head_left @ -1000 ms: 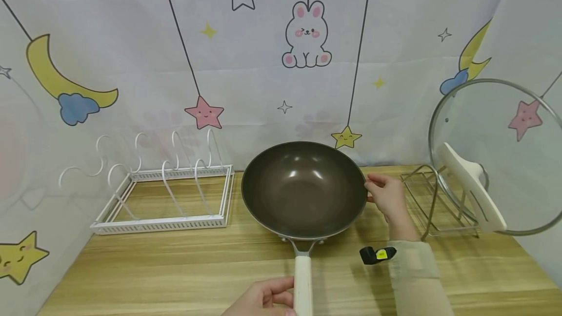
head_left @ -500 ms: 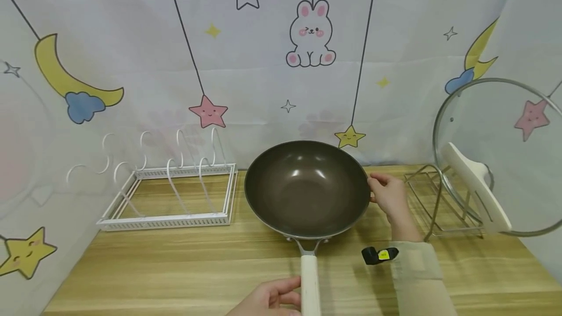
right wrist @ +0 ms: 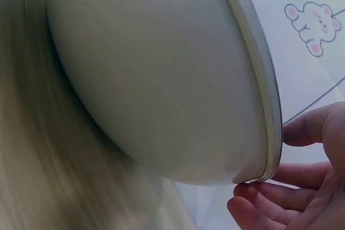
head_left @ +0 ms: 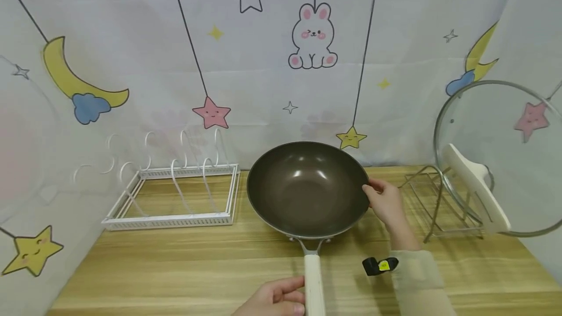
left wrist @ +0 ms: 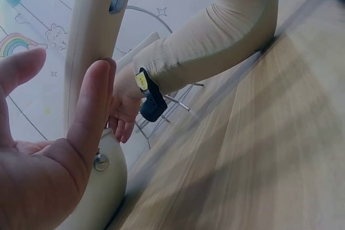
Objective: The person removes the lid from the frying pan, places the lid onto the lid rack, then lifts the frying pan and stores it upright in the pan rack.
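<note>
A deep wok (head_left: 307, 189) with a dark inside, pale outside and long cream handle (head_left: 314, 282) stands on the wooden table. At its right rim my right hand (head_left: 386, 204) pinches the edge, thumb over the inside and fingers outside. The right wrist view shows the pale underside of the wok (right wrist: 161, 79), with the fingers of my right hand (right wrist: 307, 181) around the rim. My left hand (head_left: 274, 301) is at the left side of the handle. In the left wrist view, my left hand (left wrist: 48, 171) has its fingers relaxed against the handle (left wrist: 91, 41), not wrapped round it.
A white wire rack (head_left: 171, 221) lies left of the wok. On the right, a metal rack (head_left: 432, 204) holds a large glass lid (head_left: 518, 160) and a cream spatula (head_left: 476, 189). A patterned cloth (head_left: 263, 77) hangs behind the table (head_left: 197, 267).
My right thumb has come over the wok's rim, where it was previously at the outer edge. The wok stays in place; the head view has shifted slightly.
</note>
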{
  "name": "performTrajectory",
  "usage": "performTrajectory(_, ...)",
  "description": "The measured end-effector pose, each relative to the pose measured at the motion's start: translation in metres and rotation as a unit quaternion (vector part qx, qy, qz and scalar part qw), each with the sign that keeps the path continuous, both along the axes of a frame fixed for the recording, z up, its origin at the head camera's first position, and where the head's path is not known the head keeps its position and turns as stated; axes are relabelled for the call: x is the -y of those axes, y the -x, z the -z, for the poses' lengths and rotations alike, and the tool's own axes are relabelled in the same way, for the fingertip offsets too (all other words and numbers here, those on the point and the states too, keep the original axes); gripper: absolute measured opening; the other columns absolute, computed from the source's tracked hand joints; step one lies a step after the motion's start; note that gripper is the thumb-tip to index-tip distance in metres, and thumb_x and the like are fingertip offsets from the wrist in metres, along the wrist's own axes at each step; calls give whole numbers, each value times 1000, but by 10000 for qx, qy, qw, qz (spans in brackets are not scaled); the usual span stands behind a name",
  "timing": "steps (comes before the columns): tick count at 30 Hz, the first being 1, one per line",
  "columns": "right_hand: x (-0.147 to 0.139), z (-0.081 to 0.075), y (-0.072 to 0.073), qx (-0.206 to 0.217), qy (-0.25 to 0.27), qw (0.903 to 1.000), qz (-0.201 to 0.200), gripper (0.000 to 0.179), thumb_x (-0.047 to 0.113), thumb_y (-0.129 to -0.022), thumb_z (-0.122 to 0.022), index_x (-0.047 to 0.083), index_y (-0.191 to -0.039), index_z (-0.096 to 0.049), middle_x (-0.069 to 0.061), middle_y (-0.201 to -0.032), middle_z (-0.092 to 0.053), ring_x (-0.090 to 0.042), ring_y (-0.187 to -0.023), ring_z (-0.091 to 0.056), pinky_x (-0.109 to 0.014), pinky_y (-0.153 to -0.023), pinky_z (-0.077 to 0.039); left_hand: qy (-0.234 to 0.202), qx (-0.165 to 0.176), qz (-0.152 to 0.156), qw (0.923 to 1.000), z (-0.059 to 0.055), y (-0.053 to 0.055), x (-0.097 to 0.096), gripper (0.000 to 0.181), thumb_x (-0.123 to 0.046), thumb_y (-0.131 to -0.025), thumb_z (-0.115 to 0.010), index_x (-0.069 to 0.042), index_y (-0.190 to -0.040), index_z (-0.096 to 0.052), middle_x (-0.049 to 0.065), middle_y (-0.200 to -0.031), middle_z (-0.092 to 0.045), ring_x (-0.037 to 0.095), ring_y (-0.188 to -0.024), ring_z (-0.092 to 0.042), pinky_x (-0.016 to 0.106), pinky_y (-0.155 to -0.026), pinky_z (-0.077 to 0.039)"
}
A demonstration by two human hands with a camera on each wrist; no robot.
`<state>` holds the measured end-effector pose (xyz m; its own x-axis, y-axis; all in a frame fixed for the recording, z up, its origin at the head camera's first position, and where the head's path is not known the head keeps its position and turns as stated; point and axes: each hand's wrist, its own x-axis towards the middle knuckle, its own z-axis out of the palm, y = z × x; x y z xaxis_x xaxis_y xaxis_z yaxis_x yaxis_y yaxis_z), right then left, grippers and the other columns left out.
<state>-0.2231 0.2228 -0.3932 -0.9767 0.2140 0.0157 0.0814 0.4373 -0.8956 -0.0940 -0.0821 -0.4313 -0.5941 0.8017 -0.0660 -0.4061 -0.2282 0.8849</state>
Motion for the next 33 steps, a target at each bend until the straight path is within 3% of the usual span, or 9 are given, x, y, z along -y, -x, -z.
performTrajectory(7,1,-3,-8,-6,-535,9983,-231,54,27,-98,-47,-2,-142,-37,-26,-143,-40,-41,-127,-45,-48,-99,-45,-173,109,-141,9997,2,-2,-3,72,-14,-91,-58,19,-140,-17,4,-114,-65,6,-97,-64,18,-84,-51)
performTrajectory(11,3,-4,-9,-47,-738,9970,-234,53,29,-97,-49,-1,-140,-40,-26,-142,-42,-42,-127,-44,-51,-101,-42,-244,173,-137,9995,1,-3,-4,70,-15,-91,-57,19,-140,-19,5,-116,-65,6,-99,-63,18,-85,-51)
performTrajectory(16,6,-5,-9,0,-859,9960,-245,53,31,-97,-49,2,-140,-42,-27,-143,-39,-41,-131,-39,-53,-102,-39,-222,205,-112,9995,0,-3,-5,65,-15,-92,-55,17,-140,-24,-6,-106,-66,4,-95,-64,17,-84,-51)
performTrajectory(19,9,-9,-12,-82,-956,9950,-285,51,31,-96,-50,3,-139,-44,-28,-146,-35,-30,-88,-63,-42,-76,-52,-192,246,-123,9994,0,-3,-5,63,-15,-93,-54,16,-140,-25,-6,-108,-66,4,-95,-64,18,-84,-51)
performTrajectory(21,12,-11,-16,-240,-1019,9941,-284,49,29,-96,-52,3,-137,-47,-25,-147,-35,-18,-53,-53,-32,-54,-48,-173,260,-153,9994,0,-4,-5,63,-15,-93,-55,16,-140,-26,-4,-111,-66,4,-95,-64,18,-84,-51)
performTrajectory(23,15,-13,-20,-418,-1079,9929,-269,46,27,-96,-53,3,-134,-49,-22,-148,-36,-14,-43,-40,-27,-45,-38,-149,260,-208,9993,0,-5,-6,63,-15,-93,-55,16,-140,-26,-3,-113,-66,4,-95,-64,17,-83,-51)
performTrajectory(26,19,-14,-26,-642,-1073,9918,-262,42,24,-96,-53,2,-132,-52,-19,-147,-39,-27,-90,-63,-36,-72,-52,-93,256,-277,9992,-1,-5,-6,63,-15,-93,-55,15,-140,-27,-3,-113,-66,4,-93,-64,17,-82,-51)
performTrajectory(29,23,-16,-33,-688,-875,9933,-321,41,24,-96,-53,3,-131,-53,-16,-145,-43,-37,-134,-36,-50,-102,-40,-78,278,-299,9991,-1,-5,-6,62,-16,-93,-55,15,-140,-28,-3,-113,-66,4,-93,-64,17,-82,-51)
performTrajectory(33,27,-19,-40,-634,-386,9962,-449,40,27,-97,-52,4,-131,-54,-15,-138,-51,-33,-129,-44,-48,-103,-41,-141,278,-281,9991,0,-5,-7,62,-15,-93,-55,16,-139,-27,-3,-112,-67,6,-96,-65,18,-83,-51)
